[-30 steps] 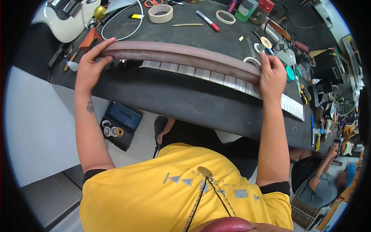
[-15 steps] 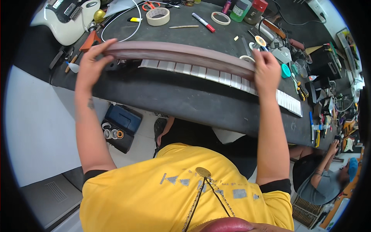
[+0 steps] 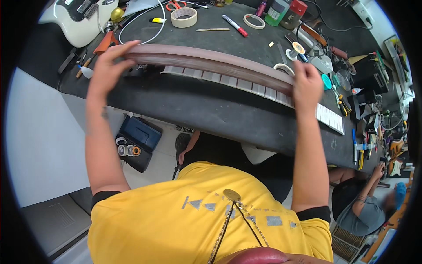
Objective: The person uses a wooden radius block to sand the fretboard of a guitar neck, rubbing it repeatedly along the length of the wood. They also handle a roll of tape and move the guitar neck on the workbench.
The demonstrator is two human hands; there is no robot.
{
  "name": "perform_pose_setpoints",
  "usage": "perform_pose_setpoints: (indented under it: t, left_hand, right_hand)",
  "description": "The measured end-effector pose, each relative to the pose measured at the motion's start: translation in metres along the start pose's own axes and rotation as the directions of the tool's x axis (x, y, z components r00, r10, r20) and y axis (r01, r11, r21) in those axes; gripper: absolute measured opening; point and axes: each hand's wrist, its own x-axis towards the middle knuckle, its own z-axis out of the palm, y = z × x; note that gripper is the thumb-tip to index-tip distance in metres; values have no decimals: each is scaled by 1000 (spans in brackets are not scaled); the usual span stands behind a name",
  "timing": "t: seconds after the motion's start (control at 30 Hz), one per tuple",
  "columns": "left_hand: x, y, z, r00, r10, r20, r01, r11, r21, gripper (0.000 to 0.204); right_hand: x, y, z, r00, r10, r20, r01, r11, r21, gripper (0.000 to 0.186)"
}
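Observation:
A long, narrow brownish beam, which looks like a sanding beam, lies lengthwise over a guitar fretboard covered in silvery-white strips between the frets. My left hand grips the beam's left end, thumb on the near side and fingers over the top. At the right end, the curled fingers of my right hand are closed on the beam, slightly blurred. Past my right wrist, the narrow end of the fretboard shows. The beam hides the fretboard's far side.
Masking tape, a red-and-white marker and bottles stand or lie on the black bench beyond the beam. A white guitar body rests at far left. A co-worker sits at right; a toolbox is on the floor.
The upper part of the view has shifted slightly to the right. Both hands and the beam sit a little further right in the picture, with the same grip.

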Motion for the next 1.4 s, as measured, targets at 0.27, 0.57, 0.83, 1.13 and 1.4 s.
perform_pose_setpoints:
  t: [0.27, 0.57, 0.83, 1.13, 1.4]
  left_hand:
    - [9, 94, 110, 948, 312, 66, -313, 950, -2, 55]
    - [-31, -8, -16, 1000, -24, -6, 24, 998, 54, 57]
    - [-7, 110, 105, 949, 306, 76, -308, 951, 24, 57]
    - [-24, 43, 45, 1000, -18, -5, 18, 994, -109, 55]
    - [0, 70, 63, 994, 24, 102, -21, 999, -33, 59]
  right_hand:
    - [27, 148, -119, 983, 136, -126, -129, 990, 62, 35]
    - [-32, -22, -2, 1000, 19, 7, -20, 994, 103, 38]
    - [4, 133, -125, 977, 142, -161, -116, 980, 162, 38]
    - [-19, 33, -43, 991, 86, -106, -73, 989, 129, 42]
    - [-1, 72, -65, 987, 128, -94, -129, 992, -4, 39]
